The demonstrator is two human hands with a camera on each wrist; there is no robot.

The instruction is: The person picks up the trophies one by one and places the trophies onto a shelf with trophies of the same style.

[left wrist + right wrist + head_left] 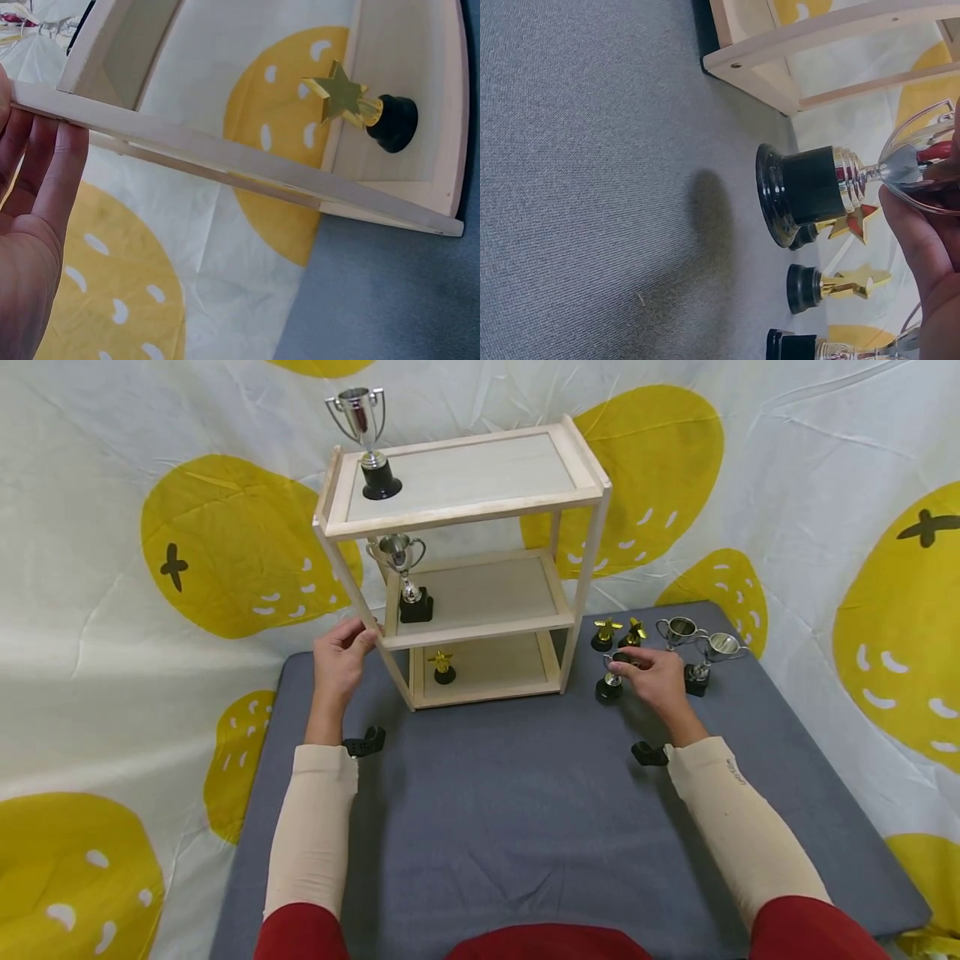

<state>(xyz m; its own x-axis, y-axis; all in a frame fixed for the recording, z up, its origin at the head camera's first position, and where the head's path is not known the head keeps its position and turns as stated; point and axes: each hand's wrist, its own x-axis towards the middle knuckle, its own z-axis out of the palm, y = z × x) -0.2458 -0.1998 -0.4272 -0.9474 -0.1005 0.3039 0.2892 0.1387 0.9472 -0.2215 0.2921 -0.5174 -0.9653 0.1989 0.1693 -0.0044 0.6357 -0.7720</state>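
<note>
At the left of the wooden three-tier shelf [480,472], my left hand [339,664] grips an upright post; in the left wrist view its fingers [56,161] curl around the wood. My right hand [660,681] holds a small silver trophy cup [810,184] by its bowl, and the round black base hangs just above the table. One silver trophy [381,481] stands on the top tier at the left. Another silver trophy [416,602] is on the middle tier. On the bottom tier is a gold star trophy [341,97] with a black base.
Behind my right hand, two gold star trophies [604,635] stand on the grey-covered table [525,827]. Two silver cup trophies [697,677] are close by on the right. A white cloth with yellow shapes [247,543] hangs behind the shelf.
</note>
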